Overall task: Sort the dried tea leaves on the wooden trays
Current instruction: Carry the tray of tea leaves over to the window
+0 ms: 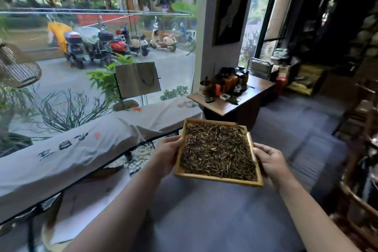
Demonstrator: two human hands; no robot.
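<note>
Between 2 hands (166, 154), square wooden tray (216, 179).

Two bare forearms enter the frame from the bottom edge. No sleeve covers either forearm within view. The left hand (166, 154) and the right hand (271, 159) carry no glove, ring, watch or band. Fingernails are too blurred to assess.

Both arms extended, left hand (166, 154) and right hand (270, 160) gripping.
</note>
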